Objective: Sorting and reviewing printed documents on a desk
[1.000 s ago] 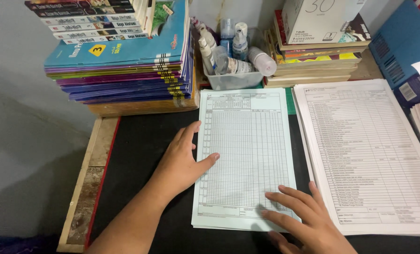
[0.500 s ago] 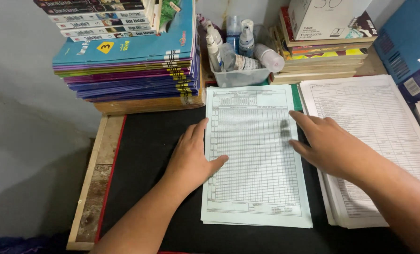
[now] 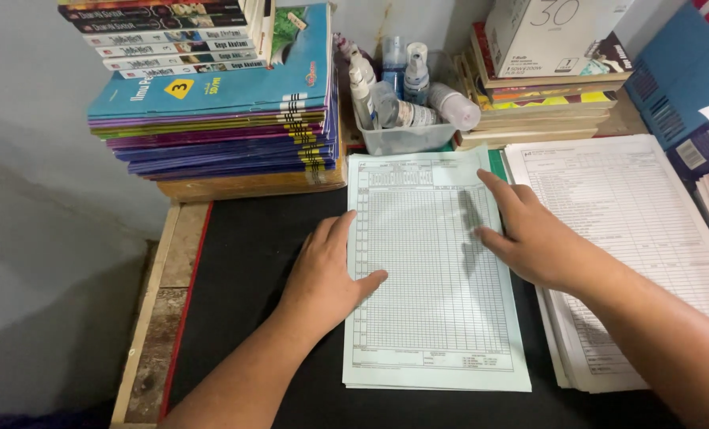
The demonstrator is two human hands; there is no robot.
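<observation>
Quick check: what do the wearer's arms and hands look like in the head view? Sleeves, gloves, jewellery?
Both forearms are bare as far as the frame shows, no sleeves visible. Left hand and right hand have no gloves, rings, watch or bands. Short, unpainted nails.

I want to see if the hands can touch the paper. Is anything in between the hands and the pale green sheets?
Nothing is in between. The left hand lies flat on the left edge of the pale green sheets, thumb on the paper. The right hand rests on their right edge, fingers pressing near the top.
</observation>
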